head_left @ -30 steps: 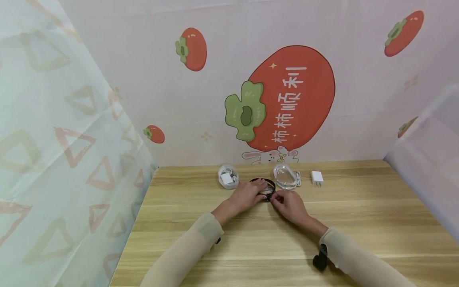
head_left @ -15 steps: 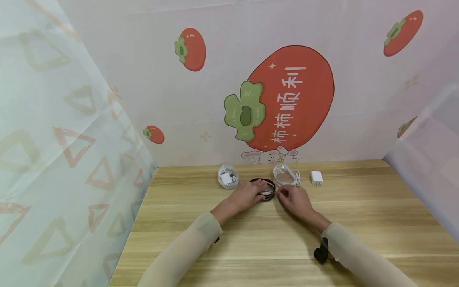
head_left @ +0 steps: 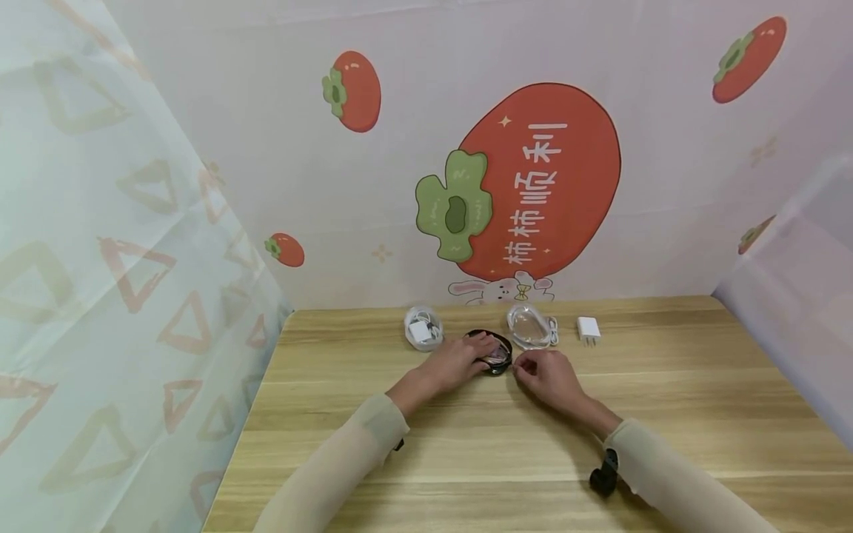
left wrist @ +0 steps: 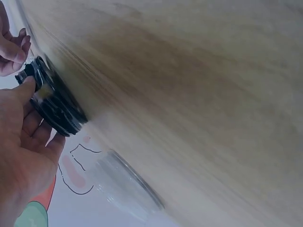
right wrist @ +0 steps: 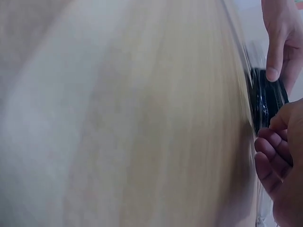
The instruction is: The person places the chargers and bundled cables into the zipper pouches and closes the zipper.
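A coiled black cable (head_left: 498,369) lies near the back of the table, with something clear or whitish inside its ring. My left hand (head_left: 460,361) grips it from the left; in the left wrist view the thumb and curled fingers hold the stacked black loops on edge. At the coil's right edge, my right hand (head_left: 549,376) pinches with thumb and forefinger. The right wrist view shows these fingertips (right wrist: 274,125) against the black loops. Whatever thin part lies between them is too small to make out.
To the left stands a clear round holder (head_left: 415,343) with a white charger and cord. Behind the right hand lies a coiled white cable (head_left: 512,323); a white plug adapter (head_left: 589,328) is further right. A printed cloth wall (head_left: 373,185) rises at the table's back edge.
The right hand has shifted slightly right from the front of the black coil to its right edge. The left hand keeps its hold, and the other items have not moved.
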A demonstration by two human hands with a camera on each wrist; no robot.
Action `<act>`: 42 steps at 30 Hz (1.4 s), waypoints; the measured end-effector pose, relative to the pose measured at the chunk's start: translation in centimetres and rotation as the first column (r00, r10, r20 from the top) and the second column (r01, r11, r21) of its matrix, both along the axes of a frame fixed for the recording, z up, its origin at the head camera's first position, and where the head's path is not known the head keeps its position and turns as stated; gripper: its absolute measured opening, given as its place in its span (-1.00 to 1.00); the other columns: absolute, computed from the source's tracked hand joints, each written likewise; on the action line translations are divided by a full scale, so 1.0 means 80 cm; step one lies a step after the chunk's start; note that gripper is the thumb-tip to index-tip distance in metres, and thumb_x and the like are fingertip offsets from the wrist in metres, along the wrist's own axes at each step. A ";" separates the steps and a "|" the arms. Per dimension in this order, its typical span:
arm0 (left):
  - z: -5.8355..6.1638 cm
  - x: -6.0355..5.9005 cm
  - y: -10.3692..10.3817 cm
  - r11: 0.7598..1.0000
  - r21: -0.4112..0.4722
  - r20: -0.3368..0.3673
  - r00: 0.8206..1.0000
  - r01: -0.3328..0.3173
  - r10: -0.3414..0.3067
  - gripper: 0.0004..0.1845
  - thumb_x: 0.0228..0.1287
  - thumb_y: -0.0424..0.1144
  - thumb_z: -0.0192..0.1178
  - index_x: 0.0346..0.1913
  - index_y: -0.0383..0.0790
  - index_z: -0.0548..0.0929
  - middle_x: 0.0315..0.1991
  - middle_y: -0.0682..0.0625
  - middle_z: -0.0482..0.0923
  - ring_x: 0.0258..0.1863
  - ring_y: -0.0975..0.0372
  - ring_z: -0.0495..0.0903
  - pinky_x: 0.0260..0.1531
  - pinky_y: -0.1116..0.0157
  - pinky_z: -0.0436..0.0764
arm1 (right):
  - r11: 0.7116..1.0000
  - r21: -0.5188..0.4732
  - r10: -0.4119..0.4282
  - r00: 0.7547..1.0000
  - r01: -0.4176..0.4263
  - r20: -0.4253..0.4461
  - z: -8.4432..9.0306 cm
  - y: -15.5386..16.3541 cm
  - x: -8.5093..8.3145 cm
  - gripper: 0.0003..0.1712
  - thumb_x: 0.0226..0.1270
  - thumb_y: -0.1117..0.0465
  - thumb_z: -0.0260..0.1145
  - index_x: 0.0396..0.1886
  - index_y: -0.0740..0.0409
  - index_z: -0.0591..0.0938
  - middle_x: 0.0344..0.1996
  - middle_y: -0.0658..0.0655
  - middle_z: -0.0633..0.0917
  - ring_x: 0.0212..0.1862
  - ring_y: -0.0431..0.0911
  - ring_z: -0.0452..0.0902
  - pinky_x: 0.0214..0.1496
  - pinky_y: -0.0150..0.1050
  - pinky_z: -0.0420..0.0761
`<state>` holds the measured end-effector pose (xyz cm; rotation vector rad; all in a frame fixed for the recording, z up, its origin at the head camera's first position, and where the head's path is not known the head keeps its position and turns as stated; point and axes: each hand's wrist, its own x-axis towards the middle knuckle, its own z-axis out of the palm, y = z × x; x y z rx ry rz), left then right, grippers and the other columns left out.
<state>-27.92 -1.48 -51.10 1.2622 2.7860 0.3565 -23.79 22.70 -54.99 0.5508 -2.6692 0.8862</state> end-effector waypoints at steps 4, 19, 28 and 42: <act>0.005 0.003 -0.003 1.000 -0.015 -0.026 1.000 -0.001 0.001 -0.45 0.61 -0.17 0.21 0.56 -0.13 0.45 0.56 -0.04 0.37 0.58 0.14 0.32 0.53 0.20 0.33 | 0.999 -0.031 0.031 0.999 -0.032 -0.009 0.000 -0.007 0.003 -0.95 0.23 0.31 0.54 -0.40 0.09 0.81 -0.47 -0.09 0.78 -0.42 -0.29 0.65 -0.33 -0.29 0.67; -0.002 0.009 0.002 0.999 -0.042 -0.091 0.996 -0.025 0.021 -0.37 0.56 -0.05 0.28 0.57 -0.15 0.43 0.57 -0.02 0.38 0.58 0.16 0.32 0.49 0.23 0.39 | 0.997 -0.068 0.040 0.999 -0.039 0.013 -0.007 -0.033 0.009 -0.92 0.24 0.33 0.55 -0.39 0.09 0.81 -0.45 -0.07 0.77 -0.41 -0.32 0.62 -0.33 -0.35 0.65; -0.005 0.004 -0.002 0.999 -0.043 -0.057 0.998 -0.014 0.011 -0.39 0.57 -0.14 0.27 0.58 -0.11 0.41 0.58 0.00 0.34 0.60 0.16 0.28 0.53 0.23 0.33 | 0.995 -0.075 0.060 0.998 -0.059 0.006 0.000 -0.032 0.013 -0.95 0.32 0.29 0.51 -0.37 0.15 0.81 -0.43 -0.05 0.78 -0.39 -0.28 0.64 -0.31 -0.30 0.65; -0.003 0.000 -0.006 1.000 -0.005 0.002 1.000 0.016 -0.016 -0.44 0.58 -0.17 0.25 0.55 -0.14 0.44 0.57 -0.02 0.34 0.60 0.15 0.28 0.54 0.18 0.33 | 0.992 -0.115 0.067 0.995 -0.059 0.069 -0.001 -0.012 0.006 -0.93 0.35 0.32 0.51 -0.33 0.07 0.83 -0.36 -0.09 0.82 -0.32 -0.29 0.68 -0.24 -0.32 0.67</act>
